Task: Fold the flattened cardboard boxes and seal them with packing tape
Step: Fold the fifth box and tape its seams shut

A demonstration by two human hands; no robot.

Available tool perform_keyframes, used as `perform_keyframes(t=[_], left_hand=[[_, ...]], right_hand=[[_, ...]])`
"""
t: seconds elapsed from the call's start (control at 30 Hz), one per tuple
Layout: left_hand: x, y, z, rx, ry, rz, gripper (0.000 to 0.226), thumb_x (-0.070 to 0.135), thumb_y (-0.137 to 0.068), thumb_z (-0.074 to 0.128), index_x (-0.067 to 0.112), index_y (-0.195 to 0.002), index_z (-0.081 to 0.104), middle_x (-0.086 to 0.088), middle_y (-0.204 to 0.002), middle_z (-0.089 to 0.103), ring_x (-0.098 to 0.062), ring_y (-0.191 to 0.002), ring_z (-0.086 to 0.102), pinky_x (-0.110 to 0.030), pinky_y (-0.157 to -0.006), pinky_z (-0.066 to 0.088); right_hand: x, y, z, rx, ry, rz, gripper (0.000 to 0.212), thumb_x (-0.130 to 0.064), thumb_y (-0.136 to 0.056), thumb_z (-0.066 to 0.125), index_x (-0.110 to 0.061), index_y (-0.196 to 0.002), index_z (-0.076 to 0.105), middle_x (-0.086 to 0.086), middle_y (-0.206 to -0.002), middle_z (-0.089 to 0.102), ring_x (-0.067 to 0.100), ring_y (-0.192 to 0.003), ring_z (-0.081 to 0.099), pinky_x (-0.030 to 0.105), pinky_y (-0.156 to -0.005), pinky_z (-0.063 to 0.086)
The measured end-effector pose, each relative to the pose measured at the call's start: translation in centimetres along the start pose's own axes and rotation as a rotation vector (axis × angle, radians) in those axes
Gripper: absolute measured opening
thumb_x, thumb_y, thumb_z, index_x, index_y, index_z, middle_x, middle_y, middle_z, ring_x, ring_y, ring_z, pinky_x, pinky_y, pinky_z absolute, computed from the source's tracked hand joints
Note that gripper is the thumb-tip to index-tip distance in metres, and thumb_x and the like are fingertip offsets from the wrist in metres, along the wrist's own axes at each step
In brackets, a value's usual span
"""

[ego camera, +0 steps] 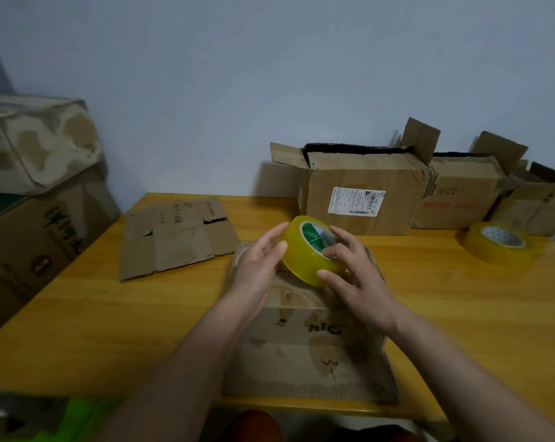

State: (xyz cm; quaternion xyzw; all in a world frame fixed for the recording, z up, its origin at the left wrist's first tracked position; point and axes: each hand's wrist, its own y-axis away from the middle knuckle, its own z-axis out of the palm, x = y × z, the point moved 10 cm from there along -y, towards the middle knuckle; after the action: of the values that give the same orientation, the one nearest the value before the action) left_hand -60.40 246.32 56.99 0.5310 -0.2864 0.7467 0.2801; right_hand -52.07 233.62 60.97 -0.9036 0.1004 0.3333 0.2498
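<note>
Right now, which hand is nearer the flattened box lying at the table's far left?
Left. The left hand sits beside the flattened box's right edge; the right hand, gripping the tape roll, is farther right.

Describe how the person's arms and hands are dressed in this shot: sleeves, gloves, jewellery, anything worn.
Both forearms are bare as far as the frame shows; no sleeve or cuff is in view. The left hand and the right hand wear no gloves. No watch, bracelet or ring shows on the wrists or fingers, and no markings are visible.
</note>
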Motion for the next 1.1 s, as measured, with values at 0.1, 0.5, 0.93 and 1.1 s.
perform_keyframes(t=[0.1, 0.5, 0.93, 1.1], left_hand=[[0.7, 0.4, -1.1, 0.137, -0.042, 0.099, 0.026, 0.004, -0.097, 0.050, 0.021, -0.111, 0.063, -0.002, -0.124, 0.065, -0.015, -0.117, 0.060, -0.032, -0.096, 0.049], [1.9, 1.9, -4.1, 0.627, -0.404, 0.186, 0.020, 0.013, -0.095, 0.058, 0.028, -0.082, 0.056, 0.010, -0.084, 0.061, -0.004, -0.077, 0.058, -0.005, -0.061, 0.043], [-1.6, -0.4, -3.7, 0.418, -0.077, -0.130, 0.013, 0.002, -0.099, 0.047, 0.001, -0.104, 0.059, -0.015, -0.097, 0.069, -0.014, -0.077, 0.071, -0.022, -0.061, 0.057], [-1.0, 0.3, -4.5, 0.548, -0.190, -0.032, 0.017, 0.004, -0.096, 0.053, 0.014, -0.084, 0.060, -0.006, -0.084, 0.068, -0.008, -0.064, 0.068, -0.021, -0.056, 0.055]], right_hand=[[-0.3, 0.0, 0.5, -0.028, 0.024, 0.009, 0.018, -0.025, -0.091, 0.061, -0.026, -0.107, 0.053, -0.007, -0.155, 0.015, 0.011, -0.142, 0.017, 0.034, -0.115, 0.023], [0.9, -0.1, 1.1, -0.046, 0.028, 0.107, 0.073, -0.027, -0.073, 0.080, -0.030, -0.132, 0.037, -0.009, -0.156, 0.014, 0.004, -0.140, 0.014, 0.035, -0.117, 0.022], [3.9, -2.4, 1.1, 0.281, -0.458, 0.378, 0.032, -0.014, -0.090, 0.064, -0.014, -0.119, 0.052, 0.004, -0.111, 0.063, 0.018, -0.105, 0.059, 0.032, -0.091, 0.048], [3.8, -2.5, -0.3, 0.384, -0.335, 0.339, 0.029, -0.002, -0.089, 0.058, -0.010, -0.116, 0.052, 0.007, -0.101, 0.060, 0.019, -0.095, 0.056, 0.026, -0.076, 0.046]])
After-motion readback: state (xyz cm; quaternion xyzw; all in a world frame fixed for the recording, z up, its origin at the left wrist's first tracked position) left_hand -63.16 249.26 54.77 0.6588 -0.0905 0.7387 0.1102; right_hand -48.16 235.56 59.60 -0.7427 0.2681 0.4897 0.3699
